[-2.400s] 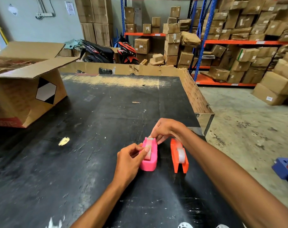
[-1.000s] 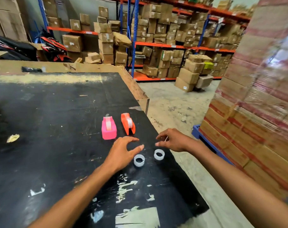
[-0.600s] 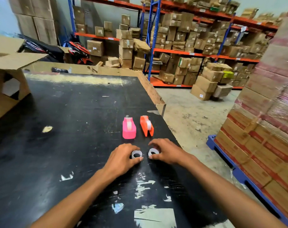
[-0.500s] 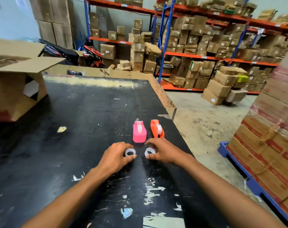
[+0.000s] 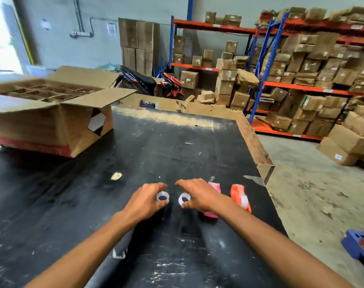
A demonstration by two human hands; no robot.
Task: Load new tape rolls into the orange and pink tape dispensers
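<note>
Warehouse shelving (image 5: 314,65) stacked with cartons backs a scuffed black table (image 5: 77,204), where the left hand (image 5: 144,201) and right hand (image 5: 199,196) each pinch a clear tape roll, beside the pink dispenser (image 5: 213,201) and orange dispenser (image 5: 240,197).

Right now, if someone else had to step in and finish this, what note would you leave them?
Left hand grips one small clear ring; right hand grips the other ring. Both rings look like bare cores, at the table.
Pink dispenser sits just behind the right hand, orange dispenser beside it toward the table's right edge.
Done: the orange one carries a roll; the pink one is mostly hidden, so check it.
Left: put the rings aside.
</note>
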